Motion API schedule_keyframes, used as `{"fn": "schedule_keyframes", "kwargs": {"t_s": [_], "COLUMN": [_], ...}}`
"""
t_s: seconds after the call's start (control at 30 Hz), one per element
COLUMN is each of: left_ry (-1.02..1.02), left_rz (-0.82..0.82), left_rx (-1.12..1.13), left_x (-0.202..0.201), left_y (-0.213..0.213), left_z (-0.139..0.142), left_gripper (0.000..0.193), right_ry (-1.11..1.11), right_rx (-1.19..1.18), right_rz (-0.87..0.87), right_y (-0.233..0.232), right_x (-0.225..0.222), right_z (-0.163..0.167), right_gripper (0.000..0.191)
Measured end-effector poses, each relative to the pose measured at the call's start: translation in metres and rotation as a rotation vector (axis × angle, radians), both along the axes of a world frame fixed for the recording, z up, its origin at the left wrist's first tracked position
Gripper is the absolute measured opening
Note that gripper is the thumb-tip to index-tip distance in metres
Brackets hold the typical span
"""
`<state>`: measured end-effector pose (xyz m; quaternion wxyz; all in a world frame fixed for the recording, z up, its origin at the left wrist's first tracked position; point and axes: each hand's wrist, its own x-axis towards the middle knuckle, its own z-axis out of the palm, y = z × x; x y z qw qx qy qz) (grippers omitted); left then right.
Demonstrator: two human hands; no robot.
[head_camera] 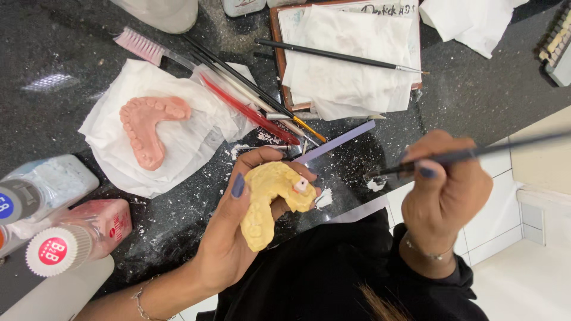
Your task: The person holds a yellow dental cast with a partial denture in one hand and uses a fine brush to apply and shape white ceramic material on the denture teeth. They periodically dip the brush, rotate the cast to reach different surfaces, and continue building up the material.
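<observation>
My left hand (229, 232) grips a yellow dental arch model (267, 202) with one small pink-and-white tooth piece (301, 185) set on it. My right hand (443, 193) pinches a thin dark-handled brush (476, 153), its tip (375, 177) resting near a small blob of white paste (376, 185) on the black counter, just right of the model. Both hands hover over the counter's near edge.
A pink dental arch model (148, 128) lies on white tissue (178, 148) at left. Several brushes and a red tool (250, 110) lie in the middle, another brush (339, 54) on a tissue-covered tray (351, 59). Bottles (71, 238) stand at lower left; a tooth shade guide (556, 44) at top right.
</observation>
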<state>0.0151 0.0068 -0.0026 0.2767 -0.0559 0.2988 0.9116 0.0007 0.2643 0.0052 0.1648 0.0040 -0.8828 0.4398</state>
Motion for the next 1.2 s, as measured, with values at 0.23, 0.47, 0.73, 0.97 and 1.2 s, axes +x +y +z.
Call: {"fn": "schedule_keyframes", "kwargs": {"t_s": [0.23,0.47,0.73,0.97,1.2], "left_ry": [-0.018,-0.060,-0.149,-0.207,-0.126], "left_rz": [0.104,0.079,-0.008,-0.060,0.027], "left_rx": [0.111,0.154,0.192,0.236,0.222], "left_x": [-0.003,-0.005,-0.005,-0.008,-0.009], "left_y": [-0.005,-0.008,-0.009,-0.011,-0.012], "left_z": [-0.001,-0.003,-0.003,0.002,0.000], "left_gripper": [0.055,0.057,0.064,0.066,0.064], "right_ry": [0.230,0.284,0.047,0.049,-0.161], "right_rx": [0.935,0.950,0.595,0.687,0.571], "right_rz": [0.419,0.440,0.668,0.633,0.428], "right_y": [0.003,-0.025,-0.065,-0.077,-0.052], "right_x": [-0.087,-0.107,-0.077,-0.074,-0.062], "right_z": [0.040,0.046,0.029,0.040,0.078], "right_gripper": [0.032,0.028,0.032,0.032,0.017]}}
